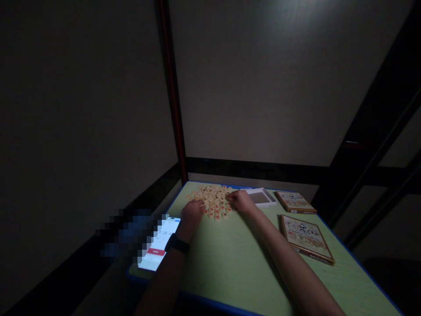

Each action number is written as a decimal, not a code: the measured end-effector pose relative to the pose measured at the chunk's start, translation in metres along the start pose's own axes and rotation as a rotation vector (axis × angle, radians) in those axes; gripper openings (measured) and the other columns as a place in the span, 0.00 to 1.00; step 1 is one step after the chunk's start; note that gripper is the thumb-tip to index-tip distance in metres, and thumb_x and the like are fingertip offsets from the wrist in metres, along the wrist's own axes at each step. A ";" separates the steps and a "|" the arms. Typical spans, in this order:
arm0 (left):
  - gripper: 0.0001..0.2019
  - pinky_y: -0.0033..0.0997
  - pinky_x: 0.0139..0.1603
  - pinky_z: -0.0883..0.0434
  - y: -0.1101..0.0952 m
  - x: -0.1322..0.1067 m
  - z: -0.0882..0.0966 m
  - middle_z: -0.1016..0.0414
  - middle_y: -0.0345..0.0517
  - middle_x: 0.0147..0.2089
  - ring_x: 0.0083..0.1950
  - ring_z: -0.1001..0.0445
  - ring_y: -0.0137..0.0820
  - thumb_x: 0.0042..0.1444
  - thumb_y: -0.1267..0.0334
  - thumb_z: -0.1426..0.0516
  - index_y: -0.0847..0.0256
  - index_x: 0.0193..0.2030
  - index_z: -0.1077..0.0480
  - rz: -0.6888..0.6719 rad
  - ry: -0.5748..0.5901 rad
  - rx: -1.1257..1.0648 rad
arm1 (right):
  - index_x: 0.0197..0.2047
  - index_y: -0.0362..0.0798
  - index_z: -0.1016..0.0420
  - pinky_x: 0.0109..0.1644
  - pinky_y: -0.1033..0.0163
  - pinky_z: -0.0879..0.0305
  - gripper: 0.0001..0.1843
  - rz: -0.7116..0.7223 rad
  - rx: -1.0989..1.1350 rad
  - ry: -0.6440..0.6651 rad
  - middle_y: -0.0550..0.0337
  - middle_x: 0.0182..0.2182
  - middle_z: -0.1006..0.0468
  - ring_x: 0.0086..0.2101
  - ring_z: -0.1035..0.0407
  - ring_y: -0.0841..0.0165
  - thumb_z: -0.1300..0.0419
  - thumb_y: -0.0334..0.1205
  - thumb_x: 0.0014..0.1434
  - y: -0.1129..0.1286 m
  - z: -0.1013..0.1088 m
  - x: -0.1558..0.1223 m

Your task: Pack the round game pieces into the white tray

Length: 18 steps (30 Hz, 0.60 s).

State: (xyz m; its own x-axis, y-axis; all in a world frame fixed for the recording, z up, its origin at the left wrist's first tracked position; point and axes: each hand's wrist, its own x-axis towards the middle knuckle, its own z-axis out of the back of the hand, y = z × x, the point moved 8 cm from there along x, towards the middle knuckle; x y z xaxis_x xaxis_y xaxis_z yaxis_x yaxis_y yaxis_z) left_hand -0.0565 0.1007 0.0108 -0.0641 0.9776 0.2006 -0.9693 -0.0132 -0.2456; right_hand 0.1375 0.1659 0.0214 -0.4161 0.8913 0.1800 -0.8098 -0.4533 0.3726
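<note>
A heap of round pale wooden game pieces (pixel 214 199) with red marks lies at the far end of a green table (pixel 230 259). My left hand (pixel 191 215) rests at the heap's left edge, fingers curled onto the pieces; a dark watch is on that wrist. On the heap's right edge sits my right hand (pixel 241 201), fingers bent down onto the pieces. What either hand grips, if anything, is hidden in the dim light.
A lit phone (pixel 160 242) lies at the table's left edge. A white tray-like box (pixel 261 197) sits right of the heap. Two flat printed boxes (pixel 295 202) (pixel 307 237) lie on the right. The table has a blue rim; walls and a dark post stand close behind.
</note>
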 end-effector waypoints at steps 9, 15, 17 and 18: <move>0.14 0.31 0.50 0.31 -0.003 -0.001 0.002 0.22 0.50 0.50 0.51 0.25 0.37 0.64 0.64 0.48 0.57 0.52 0.25 -0.021 0.014 0.005 | 0.30 0.46 0.16 0.33 0.68 0.41 0.15 -0.039 -0.104 0.121 0.57 0.26 0.18 0.29 0.26 0.66 0.43 0.23 0.48 -0.005 0.018 -0.004; 0.14 0.33 0.53 0.32 -0.004 0.000 -0.002 0.22 0.51 0.51 0.54 0.26 0.38 0.63 0.65 0.47 0.58 0.52 0.25 -0.038 0.015 -0.002 | 0.30 0.44 0.17 0.32 0.69 0.41 0.15 0.002 -0.080 0.168 0.57 0.27 0.17 0.28 0.27 0.69 0.44 0.22 0.50 0.006 0.006 -0.006; 0.15 0.33 0.55 0.32 -0.004 0.000 -0.002 0.23 0.51 0.52 0.54 0.26 0.37 0.62 0.65 0.47 0.59 0.52 0.25 -0.046 0.013 -0.011 | 0.33 0.43 0.16 0.33 0.70 0.40 0.16 0.010 -0.066 0.164 0.56 0.29 0.17 0.30 0.27 0.69 0.45 0.22 0.50 0.007 0.005 -0.005; 0.15 0.33 0.55 0.32 -0.005 0.000 -0.002 0.23 0.51 0.52 0.54 0.26 0.37 0.62 0.65 0.47 0.59 0.52 0.25 -0.046 0.013 -0.013 | 0.33 0.43 0.16 0.33 0.70 0.40 0.16 0.012 -0.058 0.164 0.56 0.29 0.17 0.30 0.27 0.69 0.45 0.22 0.50 0.007 0.005 -0.005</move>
State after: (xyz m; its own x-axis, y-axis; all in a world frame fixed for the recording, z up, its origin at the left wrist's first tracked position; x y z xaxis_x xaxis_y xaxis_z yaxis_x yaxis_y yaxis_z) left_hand -0.0516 0.1013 0.0100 -0.0168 0.9797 0.1996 -0.9679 0.0341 -0.2489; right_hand 0.1360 0.1583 0.0278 -0.4838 0.8746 0.0316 -0.8248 -0.4678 0.3175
